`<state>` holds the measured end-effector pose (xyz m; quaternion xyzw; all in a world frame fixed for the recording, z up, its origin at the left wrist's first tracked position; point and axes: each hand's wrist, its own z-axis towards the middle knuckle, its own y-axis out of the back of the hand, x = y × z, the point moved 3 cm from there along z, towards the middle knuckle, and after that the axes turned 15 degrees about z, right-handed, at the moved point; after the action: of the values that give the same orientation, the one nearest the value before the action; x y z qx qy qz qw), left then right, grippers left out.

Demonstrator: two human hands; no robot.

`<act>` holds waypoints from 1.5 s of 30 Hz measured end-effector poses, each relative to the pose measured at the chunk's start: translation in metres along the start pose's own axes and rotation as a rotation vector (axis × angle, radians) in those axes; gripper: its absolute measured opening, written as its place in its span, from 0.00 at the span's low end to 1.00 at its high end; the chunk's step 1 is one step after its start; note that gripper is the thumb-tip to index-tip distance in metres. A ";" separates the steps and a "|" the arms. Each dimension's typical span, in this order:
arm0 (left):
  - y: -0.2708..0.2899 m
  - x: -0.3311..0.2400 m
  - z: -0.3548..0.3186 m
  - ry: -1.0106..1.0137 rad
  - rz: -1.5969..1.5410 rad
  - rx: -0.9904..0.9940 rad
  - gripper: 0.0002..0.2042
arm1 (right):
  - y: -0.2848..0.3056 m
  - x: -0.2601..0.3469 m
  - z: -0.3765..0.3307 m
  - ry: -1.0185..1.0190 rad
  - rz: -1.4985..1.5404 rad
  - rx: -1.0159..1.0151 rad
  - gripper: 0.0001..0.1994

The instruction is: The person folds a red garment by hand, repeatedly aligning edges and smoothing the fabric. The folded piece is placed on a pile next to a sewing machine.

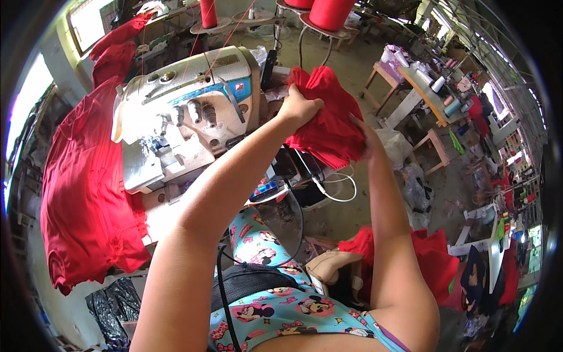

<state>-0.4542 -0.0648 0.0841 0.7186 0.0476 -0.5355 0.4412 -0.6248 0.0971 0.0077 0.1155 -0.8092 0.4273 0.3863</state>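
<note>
Through my camera, the left hand (pixel 302 110) pinches the red cloth stack (pixel 331 111) and the right hand (pixel 366 139) holds its right edge, fingers partly hidden. I have it in the air beside the white sewing machine (pixel 187 130). Red fabric (pixel 88 188) drapes by the sunlit tabletop (pixel 155 218); beyond, grey floor (pixel 352 67) and a cluttered wooden table (pixel 435 108).

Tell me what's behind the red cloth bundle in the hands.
Below the red cloth bundle, a white cable shows; beyond the bundle's upper right edge, floor. Whatever lies directly behind the bundle is covered.
</note>
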 end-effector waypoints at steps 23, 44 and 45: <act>-0.010 0.033 0.011 -0.016 0.270 -0.139 0.31 | 0.025 -0.025 0.025 0.017 -0.156 -0.124 0.41; 0.003 0.033 0.022 -0.145 0.181 -0.045 0.28 | 0.027 -0.013 0.023 0.139 -0.200 -0.203 0.43; 0.001 0.034 0.023 -0.155 0.192 -0.051 0.28 | 0.027 -0.022 0.024 0.134 -0.185 -0.226 0.43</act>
<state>-0.4556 -0.0951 0.0560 0.6648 -0.0421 -0.5434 0.5109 -0.6364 0.0916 -0.0322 0.1163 -0.8104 0.3028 0.4878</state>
